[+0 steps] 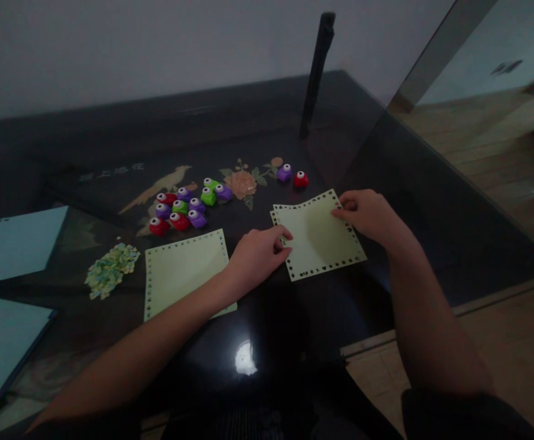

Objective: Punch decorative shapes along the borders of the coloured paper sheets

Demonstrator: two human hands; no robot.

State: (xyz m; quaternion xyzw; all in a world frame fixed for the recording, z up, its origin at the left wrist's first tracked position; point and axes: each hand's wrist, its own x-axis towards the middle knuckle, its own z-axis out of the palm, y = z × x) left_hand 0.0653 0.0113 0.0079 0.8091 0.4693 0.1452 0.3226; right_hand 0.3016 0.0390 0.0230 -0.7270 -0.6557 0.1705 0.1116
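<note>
A pale yellow-green sheet (317,235) with small shapes punched along its edges lies on top of another sheet, whose edge shows behind it. My left hand (262,253) pinches its left edge between thumb and fingers. At its upper right edge, my right hand (370,214) grips the paper the same way. Another punched yellow-green sheet (184,266) lies to the left, partly under my left forearm. Beyond the sheets sit several red, purple and green craft punches (179,206), with a purple punch (284,173) and a red punch (300,179) apart on the right.
A pile of small paper cutouts (111,269) lies left of the left sheet. Blue sheets (21,241) are at the far left. A black upright post (317,73) rises at the back of the dark glossy table (267,360).
</note>
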